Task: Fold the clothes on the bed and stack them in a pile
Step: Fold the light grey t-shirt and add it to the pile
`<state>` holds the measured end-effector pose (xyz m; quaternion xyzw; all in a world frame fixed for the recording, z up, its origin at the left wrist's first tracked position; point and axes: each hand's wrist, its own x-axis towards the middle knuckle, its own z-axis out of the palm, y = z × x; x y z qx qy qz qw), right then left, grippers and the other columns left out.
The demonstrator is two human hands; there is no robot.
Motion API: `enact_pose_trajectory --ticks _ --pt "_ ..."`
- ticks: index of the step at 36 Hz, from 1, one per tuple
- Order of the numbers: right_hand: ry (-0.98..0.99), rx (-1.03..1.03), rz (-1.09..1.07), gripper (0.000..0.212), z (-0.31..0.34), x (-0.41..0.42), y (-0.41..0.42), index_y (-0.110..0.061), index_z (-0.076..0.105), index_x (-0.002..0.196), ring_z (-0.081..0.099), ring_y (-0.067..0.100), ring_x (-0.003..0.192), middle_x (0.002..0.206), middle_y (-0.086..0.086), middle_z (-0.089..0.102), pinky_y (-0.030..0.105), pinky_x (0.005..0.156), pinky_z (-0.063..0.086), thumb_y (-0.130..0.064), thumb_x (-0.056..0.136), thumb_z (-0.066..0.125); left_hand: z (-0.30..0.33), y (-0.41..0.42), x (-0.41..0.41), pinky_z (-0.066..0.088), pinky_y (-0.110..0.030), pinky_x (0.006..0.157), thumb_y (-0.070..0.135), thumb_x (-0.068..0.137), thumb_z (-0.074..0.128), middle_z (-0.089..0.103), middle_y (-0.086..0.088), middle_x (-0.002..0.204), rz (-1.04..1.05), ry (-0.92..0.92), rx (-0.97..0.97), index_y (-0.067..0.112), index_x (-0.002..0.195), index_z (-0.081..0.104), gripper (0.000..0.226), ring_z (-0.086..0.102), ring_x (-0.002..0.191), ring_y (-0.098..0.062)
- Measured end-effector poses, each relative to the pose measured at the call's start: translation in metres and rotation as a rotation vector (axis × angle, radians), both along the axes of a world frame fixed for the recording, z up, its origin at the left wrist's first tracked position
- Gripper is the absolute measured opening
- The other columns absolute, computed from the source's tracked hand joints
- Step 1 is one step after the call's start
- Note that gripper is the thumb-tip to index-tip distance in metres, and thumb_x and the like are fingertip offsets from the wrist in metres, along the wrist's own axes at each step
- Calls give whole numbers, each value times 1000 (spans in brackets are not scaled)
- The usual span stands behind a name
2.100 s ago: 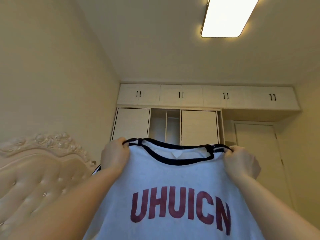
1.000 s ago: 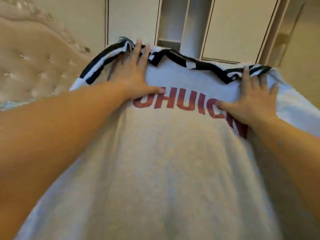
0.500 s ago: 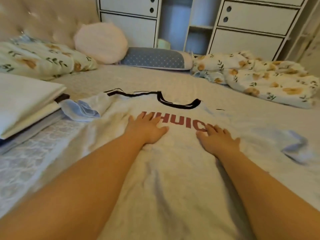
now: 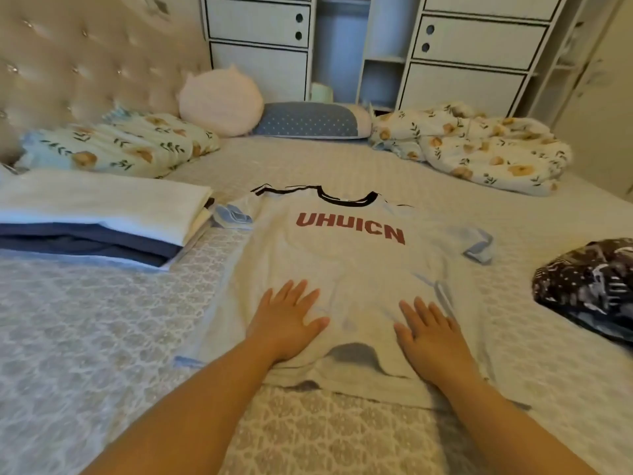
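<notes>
While my left hand and right hand press the T-shirt flat, fingers straight, a folded pile sits left on the bed.

A white T-shirt lettered "UHUICN" is spread face-up on the bed; folded clothes are stacked beside it.

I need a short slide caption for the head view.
Both hands press a T-shirt flat on the bed.

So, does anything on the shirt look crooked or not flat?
Yes. The T-shirt lies spread out, but its hem bunches up between both hands, and the left sleeve is crumpled.
</notes>
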<state>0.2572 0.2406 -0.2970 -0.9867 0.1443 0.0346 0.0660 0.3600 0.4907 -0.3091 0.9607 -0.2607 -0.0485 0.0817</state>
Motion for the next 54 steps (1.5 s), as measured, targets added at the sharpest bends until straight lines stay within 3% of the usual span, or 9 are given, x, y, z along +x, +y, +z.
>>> enact_pose_trajectory --ticks 10,16,19,24,33,39,44,49,54 --pt "-36 16 32 58 -4 -89 32 -39 14 150 3 14 147 160 -9 2 40 117 5 -59 97 19 -2 52 -87 -4 -44 117 76 86 19 2 14 160 -3 -25 -12 43 150 10 72 -3 147 -10" --pt "-224 -6 -33 49 5 -96 59 -26 44 138 37 20 133 146 -1 41 38 108 30 -52 97 39 2 89 -112 -10 -46 116 56 90 42 4 -1 161 422 -205 -186 32 146 30 62 -5 147 -22" --pt "-333 42 -43 50 10 -87 83 -22 41 140 43 23 126 142 1 44 38 100 38 -45 96 47 6 114 -111 14 -47 117 44 89 52 14 -7 157 591 -168 -342 27 146 29 64 13 143 -28" --pt "-438 99 -31 42 13 -61 118 -19 48 137 47 30 118 132 7 52 42 95 42 -23 96 51 11 140 -95 46 -37 86 45 92 53 49 -4 133 582 -98 -452 32 145 33 58 51 114 -23" --pt "-470 58 60 25 20 -44 122 -14 67 111 51 30 96 102 7 62 37 78 38 -8 95 48 24 153 -68 39 -28 61 13 93 40 60 5 111 384 -261 -227 42 141 40 56 59 89 -19" --pt "-651 123 129 18 29 -56 117 -4 73 87 56 38 77 82 14 62 45 68 46 10 82 62 24 181 -78 39 -27 46 -2 75 67 66 -5 81 278 -443 -324 23 118 69 49 58 56 -27" --pt "-329 69 228 21 19 -69 113 -16 65 110 55 25 96 105 5 61 32 80 42 -12 93 53 23 192 -75 46 -30 66 23 96 48 56 3 111 313 -301 -38 37 130 55 37 60 89 -22" --pt "-523 31 371 26 24 -78 114 -4 72 79 59 30 55 69 10 62 35 46 46 15 61 77 32 189 -74 37 -29 66 20 93 48 53 1 109 347 -304 -147 26 111 62 24 44 81 -16" --pt "-366 73 321 20 17 -80 110 -13 71 104 59 28 76 91 6 63 26 62 35 -4 88 62 35 192 -79 39 -28 87 18 97 46 42 6 133 194 -299 211 40 135 49 44 37 120 -19"
